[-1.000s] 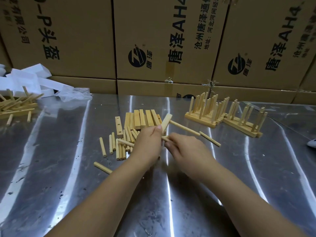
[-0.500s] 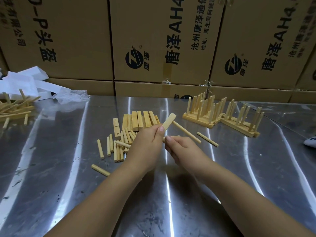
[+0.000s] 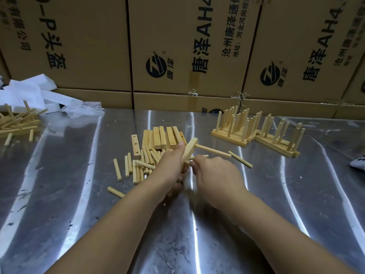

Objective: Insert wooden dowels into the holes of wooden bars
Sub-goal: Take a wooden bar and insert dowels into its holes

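Your right hand (image 3: 215, 175) has moved up against the bar (image 3: 190, 148), pinching one dowel (image 3: 202, 156); left hand (image 3: 169, 167) grips that one bar, one seated dowel (image 3: 214, 151) sticking out.

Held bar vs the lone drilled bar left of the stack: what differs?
The held bar is tilted off the table in the left hand; the lone bar lies flat on it. The held bar has a dowel sticking out of it; the lone bar shows two empty holes. Both are pale wood of similar shape.
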